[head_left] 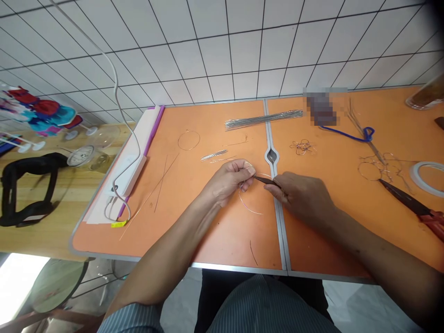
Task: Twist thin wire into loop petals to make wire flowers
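Observation:
My left hand (234,175) is closed, pinching a thin wire (250,209) between thumb and fingers. The wire curves out below the fingertips, and another part of it bows above them toward the right. My right hand (301,194) is wrapped around dark needle-nose pliers (266,180), their handles hidden in the palm. The jaws point left, and their tip meets the wire at my left fingertips. Just beyond my left hand lies a small bunch of short wires (214,155). A wire ring (189,140) rests farther left.
A bundle of long straight wires (263,120) lies at the back. A bent-wire flower shape (301,147), red-handled scissors (409,199) and a white tape roll (428,178) are to the right. At left are a power strip (133,178) and its cable; a metal seam splits the orange table (225,245).

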The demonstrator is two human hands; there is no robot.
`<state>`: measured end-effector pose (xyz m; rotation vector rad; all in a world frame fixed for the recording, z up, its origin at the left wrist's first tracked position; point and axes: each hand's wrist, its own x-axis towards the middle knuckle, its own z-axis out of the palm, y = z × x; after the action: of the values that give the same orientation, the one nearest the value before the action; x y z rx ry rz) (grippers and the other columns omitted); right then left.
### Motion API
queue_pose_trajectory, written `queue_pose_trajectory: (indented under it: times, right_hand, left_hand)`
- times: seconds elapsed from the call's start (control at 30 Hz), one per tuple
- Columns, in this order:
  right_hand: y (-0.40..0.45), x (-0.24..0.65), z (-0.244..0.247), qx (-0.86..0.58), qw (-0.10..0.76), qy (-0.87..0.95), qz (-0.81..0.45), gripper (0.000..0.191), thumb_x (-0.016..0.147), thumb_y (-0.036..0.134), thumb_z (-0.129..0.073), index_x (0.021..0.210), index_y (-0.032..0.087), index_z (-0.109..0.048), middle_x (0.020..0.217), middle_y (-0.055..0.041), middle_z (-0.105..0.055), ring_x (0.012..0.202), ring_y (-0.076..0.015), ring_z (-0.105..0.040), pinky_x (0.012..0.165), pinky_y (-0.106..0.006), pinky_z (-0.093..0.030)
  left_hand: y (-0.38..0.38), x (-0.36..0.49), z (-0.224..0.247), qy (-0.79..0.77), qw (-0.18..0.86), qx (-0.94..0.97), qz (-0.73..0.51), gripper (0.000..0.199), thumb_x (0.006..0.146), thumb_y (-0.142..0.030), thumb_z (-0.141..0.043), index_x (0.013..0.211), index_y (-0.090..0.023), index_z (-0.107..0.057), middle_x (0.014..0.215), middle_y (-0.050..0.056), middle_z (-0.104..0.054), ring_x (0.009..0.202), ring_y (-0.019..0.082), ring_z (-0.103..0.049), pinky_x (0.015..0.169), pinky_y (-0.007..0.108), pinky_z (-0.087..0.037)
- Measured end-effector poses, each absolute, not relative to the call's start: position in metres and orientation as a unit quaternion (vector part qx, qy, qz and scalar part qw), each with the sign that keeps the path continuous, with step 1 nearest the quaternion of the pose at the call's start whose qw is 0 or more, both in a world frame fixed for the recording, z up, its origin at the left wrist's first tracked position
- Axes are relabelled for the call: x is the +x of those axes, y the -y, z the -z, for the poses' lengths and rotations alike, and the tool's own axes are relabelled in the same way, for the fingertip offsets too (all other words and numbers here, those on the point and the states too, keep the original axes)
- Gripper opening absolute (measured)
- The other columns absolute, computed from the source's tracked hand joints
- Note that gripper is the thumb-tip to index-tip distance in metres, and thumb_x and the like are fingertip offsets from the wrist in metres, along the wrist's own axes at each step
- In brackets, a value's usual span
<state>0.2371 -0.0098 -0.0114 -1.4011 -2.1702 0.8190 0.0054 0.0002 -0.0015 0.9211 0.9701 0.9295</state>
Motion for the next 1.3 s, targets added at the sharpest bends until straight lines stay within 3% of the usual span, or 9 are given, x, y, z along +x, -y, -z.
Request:
queue_pose_trajectory:
  times: [0.1,0.2,0.3,0.37,0.47,0.8,1.3]
  right_hand:
    - [0.013,0.235,0.014,-0.508,0.217,0.801,-0.230,0.057,0.105,0.069,-0.055,0.071,0.023,-0.045,0.070,-0.0046,-0.051,0.064,-0.0168,-0.034,0.061,-0.036,-0.013]
    - [0.005,0.239,0.016,-0.470,0.180,0.776,-0.380,0.060,0.110,0.070,-0.046,0.072,0.023,-0.047,0.066,-0.0001,-0.047,0.063,-0.0158,-0.037,0.061,-0.033,-0.025]
    - [-0.008,0.250,0.015,-0.441,0.132,0.760,-0.459,0.057,0.107,0.070,-0.054,0.076,0.023,-0.060,0.069,0.0013,-0.052,0.064,-0.0163,-0.045,0.061,-0.031,-0.032]
    - [-0.016,0.259,0.013,-0.439,0.113,0.797,-0.399,0.045,0.106,0.062,-0.061,0.084,0.024,-0.069,0.077,-0.0010,-0.064,0.071,-0.0191,-0.056,0.064,-0.033,-0.037]
    - [-0.023,0.269,0.012,-0.438,0.116,0.842,-0.294,0.033,0.110,0.049,-0.056,0.104,0.025,-0.078,0.100,-0.0070,-0.077,0.092,-0.0265,-0.069,0.075,-0.037,-0.046]
    - [-0.016,0.259,0.032,-0.382,0.223,0.889,-0.121,0.027,0.114,0.025,-0.053,0.132,0.021,-0.074,0.109,-0.0105,-0.076,0.100,-0.0287,-0.071,0.083,-0.041,-0.052]
    - [-0.017,0.256,0.033,-0.332,0.286,0.898,0.034,0.022,0.110,0.014,-0.060,0.129,0.012,-0.071,0.103,-0.0137,-0.076,0.093,-0.0281,-0.067,0.079,-0.041,-0.048]
  left_hand:
    - [0.000,0.007,0.004,-0.434,0.699,0.393,-0.411,0.031,0.083,-0.032,-0.088,0.071,-0.017,-0.063,0.063,0.000,-0.062,0.050,0.008,-0.052,0.053,0.022,-0.039]
    - [-0.001,0.006,0.005,-0.419,0.710,0.387,-0.413,0.029,0.085,-0.032,-0.087,0.074,-0.016,-0.065,0.064,0.001,-0.062,0.051,0.009,-0.053,0.054,0.022,-0.039]
    - [-0.003,0.005,0.005,-0.421,0.696,0.390,-0.432,0.028,0.088,-0.032,-0.084,0.075,-0.015,-0.066,0.067,0.001,-0.062,0.052,0.008,-0.053,0.054,0.021,-0.039]
    - [-0.003,0.003,0.004,-0.433,0.674,0.393,-0.451,0.026,0.092,-0.031,-0.080,0.077,-0.016,-0.065,0.070,0.000,-0.062,0.053,0.007,-0.053,0.055,0.021,-0.040]
    - [-0.003,0.002,0.001,-0.448,0.654,0.400,-0.460,0.025,0.096,-0.032,-0.076,0.080,-0.016,-0.064,0.074,-0.001,-0.061,0.055,0.007,-0.053,0.056,0.021,-0.041]
    - [0.003,0.009,0.000,-0.419,0.646,0.445,-0.458,0.020,0.102,-0.030,-0.069,0.088,-0.017,-0.064,0.074,-0.001,-0.063,0.057,0.009,-0.054,0.058,0.023,-0.042]
    - [0.002,0.010,0.003,-0.400,0.673,0.416,-0.462,0.033,0.091,-0.044,-0.086,0.089,-0.017,-0.066,0.070,-0.003,-0.061,0.054,0.009,-0.053,0.055,0.023,-0.039]
